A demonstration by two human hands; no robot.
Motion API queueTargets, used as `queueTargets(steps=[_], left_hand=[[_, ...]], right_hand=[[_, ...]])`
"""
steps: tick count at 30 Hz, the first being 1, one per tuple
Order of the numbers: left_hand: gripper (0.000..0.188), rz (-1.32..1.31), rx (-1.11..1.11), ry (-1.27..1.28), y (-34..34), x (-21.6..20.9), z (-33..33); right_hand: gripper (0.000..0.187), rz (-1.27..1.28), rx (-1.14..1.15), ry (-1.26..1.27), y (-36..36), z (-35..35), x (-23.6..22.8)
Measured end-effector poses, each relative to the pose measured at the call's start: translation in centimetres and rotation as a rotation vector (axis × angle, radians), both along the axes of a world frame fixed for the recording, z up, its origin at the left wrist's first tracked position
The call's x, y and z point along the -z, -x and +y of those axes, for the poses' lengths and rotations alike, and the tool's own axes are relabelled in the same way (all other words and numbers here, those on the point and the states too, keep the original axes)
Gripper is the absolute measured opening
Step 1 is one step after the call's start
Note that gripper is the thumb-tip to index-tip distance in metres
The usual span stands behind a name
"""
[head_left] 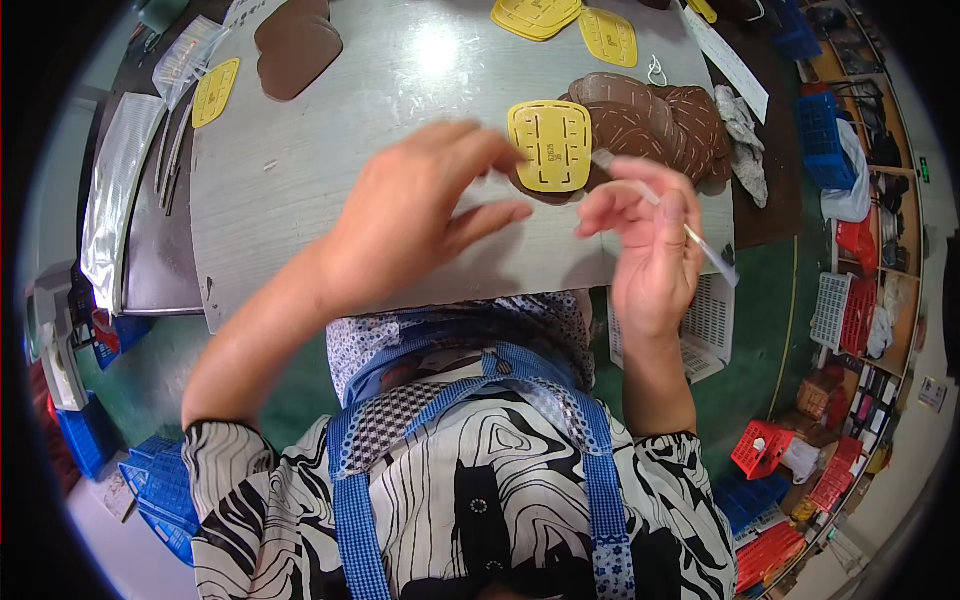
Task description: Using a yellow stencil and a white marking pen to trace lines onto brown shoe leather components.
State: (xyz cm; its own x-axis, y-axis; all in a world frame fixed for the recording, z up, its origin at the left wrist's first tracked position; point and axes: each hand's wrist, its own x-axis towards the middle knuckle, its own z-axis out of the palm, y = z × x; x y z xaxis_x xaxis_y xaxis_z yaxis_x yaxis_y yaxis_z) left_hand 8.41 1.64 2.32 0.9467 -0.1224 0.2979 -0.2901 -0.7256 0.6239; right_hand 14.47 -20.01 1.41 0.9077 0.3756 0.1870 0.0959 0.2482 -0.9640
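A yellow slotted template point(550, 145) with rounded corners lies on a brown piece point(548, 197), whose edge peeks out below it. My left hand point(410, 205) hovers at the template's left side, thumb and forefinger apart, slightly blurred, with nothing seen between them. On the other side, my right hand point(655, 240) is raised near the table edge. Its fingers close round a slim, pale pen-like tool point(708, 255), slanting across the hand. Beyond that hand sits a heap of brown pieces point(650, 120) covered in short pale dashes.
More brown pieces point(297, 50) lie at the far left of the grey table point(270, 210). Other yellow templates point(608, 38) rest at the back, and one point(215, 92) at the left edge. A crumpled cloth point(742, 145) lies at right. A white basket point(708, 325) stands below the table.
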Motion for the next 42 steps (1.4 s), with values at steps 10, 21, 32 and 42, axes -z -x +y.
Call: queueTargets(steps=[10,21,32,42], left_hand=[[0.072,0.094,0.026,-0.155,-7.0,1.0,-1.1],[0.045,-0.085,0.048,0.333,-6.7,3.0,-1.9],[0.059,0.016,-0.302,-0.486,-9.2,0.8,20.3],[0.053,0.224,-0.791,-0.746,-3.9,0.6,15.6]], right_hand=[[0.018,-0.734,0.158,0.736,-4.7,-2.4,1.9],[0.026,-0.228,0.126,0.474,-5.1,-2.7,2.1],[0.015,-0.761,0.371,0.912,-9.1,-4.0,2.5],[0.030,-0.996,0.404,1.185,-9.1,-2.9,1.2]])
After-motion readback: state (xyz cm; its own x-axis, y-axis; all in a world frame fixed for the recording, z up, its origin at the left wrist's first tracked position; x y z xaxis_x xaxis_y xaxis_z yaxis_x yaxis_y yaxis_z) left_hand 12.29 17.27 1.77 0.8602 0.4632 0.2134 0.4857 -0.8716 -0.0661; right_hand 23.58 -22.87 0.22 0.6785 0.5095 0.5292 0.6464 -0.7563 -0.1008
